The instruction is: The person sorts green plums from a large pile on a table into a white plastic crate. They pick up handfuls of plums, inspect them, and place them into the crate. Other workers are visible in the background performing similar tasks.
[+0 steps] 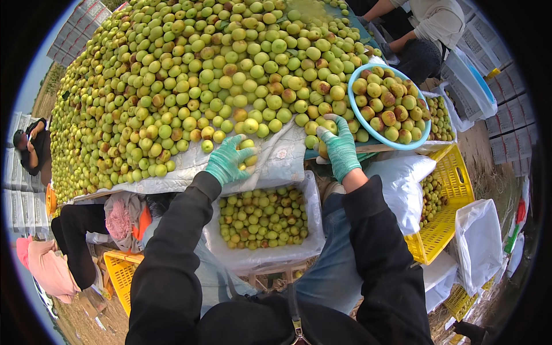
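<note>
A large heap of green and reddish jujubes [172, 86] covers the table in front of me. My left hand [232, 159], in a green knitted glove, is closed around several jujubes [250, 160] above the quilted cloth [282, 161] at the table's edge. Gloved alike, my right hand [338, 144] holds jujubes [330, 127] between thumb and fingers, just left of a blue-rimmed basin [357, 103] of redder fruit. Between my knees stands a crate lined with white plastic [317, 215], partly filled with jujubes [263, 217].
Yellow plastic crates [459, 185] and a lined white box [478, 241] stand at the right, beside a white plastic bag [401, 181]. Another yellow crate [118, 276] is at lower left. Other people sit at the upper right and the left. Stacked cartons [513, 116] are behind.
</note>
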The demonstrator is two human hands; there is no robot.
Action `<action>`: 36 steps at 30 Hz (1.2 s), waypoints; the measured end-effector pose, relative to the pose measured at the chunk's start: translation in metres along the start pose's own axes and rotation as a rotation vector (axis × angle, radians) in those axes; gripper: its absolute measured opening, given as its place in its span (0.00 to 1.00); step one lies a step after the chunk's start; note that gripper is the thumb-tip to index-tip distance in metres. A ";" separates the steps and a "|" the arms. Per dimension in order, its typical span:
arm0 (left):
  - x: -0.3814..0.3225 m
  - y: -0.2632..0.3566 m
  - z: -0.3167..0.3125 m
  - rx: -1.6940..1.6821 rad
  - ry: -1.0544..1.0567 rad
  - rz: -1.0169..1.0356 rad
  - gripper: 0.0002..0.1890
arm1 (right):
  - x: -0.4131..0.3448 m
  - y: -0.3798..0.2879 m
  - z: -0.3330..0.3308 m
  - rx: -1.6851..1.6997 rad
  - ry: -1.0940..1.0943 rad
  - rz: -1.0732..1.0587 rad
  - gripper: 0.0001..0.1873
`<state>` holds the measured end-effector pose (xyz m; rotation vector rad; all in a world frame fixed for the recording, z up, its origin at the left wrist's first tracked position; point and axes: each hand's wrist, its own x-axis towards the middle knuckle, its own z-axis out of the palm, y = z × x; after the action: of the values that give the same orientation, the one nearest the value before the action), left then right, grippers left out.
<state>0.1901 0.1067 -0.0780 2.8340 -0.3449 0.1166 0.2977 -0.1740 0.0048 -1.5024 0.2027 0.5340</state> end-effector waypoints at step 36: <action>-0.069 -0.029 -0.014 -0.956 -0.045 -0.520 0.52 | 0.019 0.071 0.142 -0.630 -0.864 0.051 0.59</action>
<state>0.1302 0.1536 -0.0799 1.8872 0.2798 -0.1777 0.2543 -0.0326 -0.0565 -1.7150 -0.6572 1.3168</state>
